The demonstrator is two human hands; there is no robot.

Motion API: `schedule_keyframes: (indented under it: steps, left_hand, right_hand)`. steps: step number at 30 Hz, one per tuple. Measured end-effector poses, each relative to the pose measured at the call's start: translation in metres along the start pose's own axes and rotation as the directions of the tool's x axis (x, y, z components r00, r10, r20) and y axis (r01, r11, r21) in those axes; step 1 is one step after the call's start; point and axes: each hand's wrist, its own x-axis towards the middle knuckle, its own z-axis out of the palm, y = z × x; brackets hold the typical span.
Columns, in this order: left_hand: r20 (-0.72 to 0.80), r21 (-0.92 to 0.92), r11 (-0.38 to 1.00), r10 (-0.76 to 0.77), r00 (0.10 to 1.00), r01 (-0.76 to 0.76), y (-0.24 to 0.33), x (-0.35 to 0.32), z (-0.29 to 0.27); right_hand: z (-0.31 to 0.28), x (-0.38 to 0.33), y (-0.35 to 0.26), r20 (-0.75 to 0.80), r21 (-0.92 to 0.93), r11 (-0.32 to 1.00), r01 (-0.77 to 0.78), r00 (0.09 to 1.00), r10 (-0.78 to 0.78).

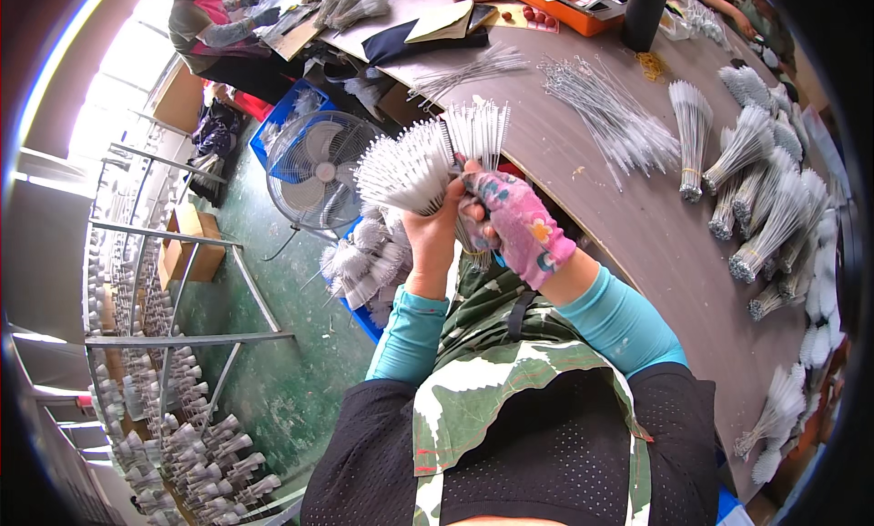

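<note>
Bare and closed, my left hand (431,239) grips a thick bundle of white-bristled wire brushes (401,173), bristle ends fanned up and to the left. My right hand (523,224), in a pink flowered glove with bare fingertips, is closed around a smaller bunch of the same brushes (480,130). The two bunches touch side by side, just off the table's near edge. My fingers hide most of the wire stems, which come out below my hands over my camouflage apron (528,367).
Loose wire brushes (610,116) lie on the brown table (669,239), with tied bundles (774,221) along its right side. A black bottle (644,14) stands beside an orange box (574,11). To my left are a fan (320,169), metal racks (182,340) and a co-worker (217,34).
</note>
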Motion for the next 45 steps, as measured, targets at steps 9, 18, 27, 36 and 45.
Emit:
schedule_keyframes:
  steps: [9,18,27,36,45]
  left_hand:
    - [0.002,-0.095,0.995,-0.007,1.0,0.007,0.017,0.005,0.004]
    - [0.0,-0.139,0.989,-0.057,0.998,0.056,0.01,0.013,-0.015]
    - [0.018,-0.222,0.972,-0.078,0.997,0.08,0.01,0.014,-0.023]
    - [0.184,-0.209,0.968,-0.098,0.978,0.136,0.007,0.017,-0.028]
    - [0.109,-0.329,0.933,-0.114,0.987,0.144,0.003,0.019,-0.035]
  right_hand:
    - [-0.061,0.015,-0.018,-0.073,-0.161,0.936,0.313,0.942,-0.327]
    - [-0.053,0.041,-0.004,0.052,-0.275,0.938,0.213,0.977,-0.207]
    - [-0.045,0.028,-0.006,-0.087,-0.283,0.94,0.192,0.971,-0.224]
    - [-0.047,0.035,0.003,-0.087,-0.279,0.942,0.188,0.972,-0.22]
    - [-0.043,0.034,0.006,-0.117,-0.203,0.95,0.237,0.957,-0.264]
